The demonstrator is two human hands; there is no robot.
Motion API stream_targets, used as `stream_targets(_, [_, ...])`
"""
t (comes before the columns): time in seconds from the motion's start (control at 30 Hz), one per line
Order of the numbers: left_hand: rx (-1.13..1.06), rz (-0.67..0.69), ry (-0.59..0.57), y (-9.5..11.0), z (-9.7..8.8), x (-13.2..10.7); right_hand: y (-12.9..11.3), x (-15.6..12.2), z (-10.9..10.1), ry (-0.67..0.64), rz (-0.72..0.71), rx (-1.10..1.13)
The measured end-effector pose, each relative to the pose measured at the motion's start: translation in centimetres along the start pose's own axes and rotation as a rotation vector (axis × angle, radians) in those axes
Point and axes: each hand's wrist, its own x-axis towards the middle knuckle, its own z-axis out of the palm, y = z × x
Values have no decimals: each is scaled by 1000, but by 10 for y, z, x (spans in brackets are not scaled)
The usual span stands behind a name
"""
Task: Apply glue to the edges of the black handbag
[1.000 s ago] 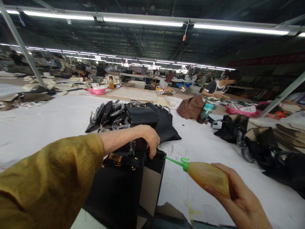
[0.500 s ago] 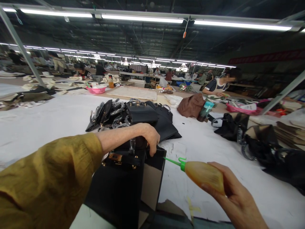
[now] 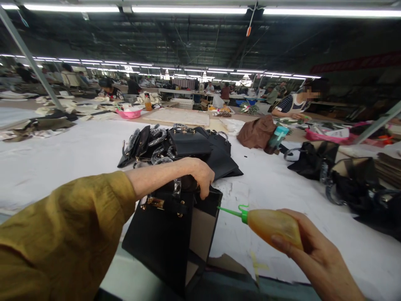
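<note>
A black handbag [image 3: 166,238] with gold fittings stands upright at the near edge of a white-covered table [image 3: 62,154]. My left hand [image 3: 200,173], in a mustard sleeve, grips the bag's top at its far side, fingers curled over the edge. My right hand [image 3: 316,259] squeezes an amber glue bottle [image 3: 272,225] with a green nozzle. The nozzle tip points left and sits just beside the bag's right side panel.
A pile of black handbags [image 3: 184,146] with wrapped handles lies behind the bag. More dark bags [image 3: 351,179] are heaped at the right. A brown bag [image 3: 255,131] and teal bottle [image 3: 277,136] stand further back. A person in a striped shirt [image 3: 291,104] sits at the far right.
The view has shifted slightly and the bag now sits a little to the right and tilted. Both hands keep their grips; the nozzle stays near the bag's side.
</note>
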Motion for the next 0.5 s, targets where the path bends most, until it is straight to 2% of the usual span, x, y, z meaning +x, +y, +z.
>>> stream_targets(0.17, [34,32,10,-1,1,0,2,-5,1,-72,51,15])
stream_targets(0.5, [-4,-10,30,-4,2,1,5,-17,2,-157,72,5])
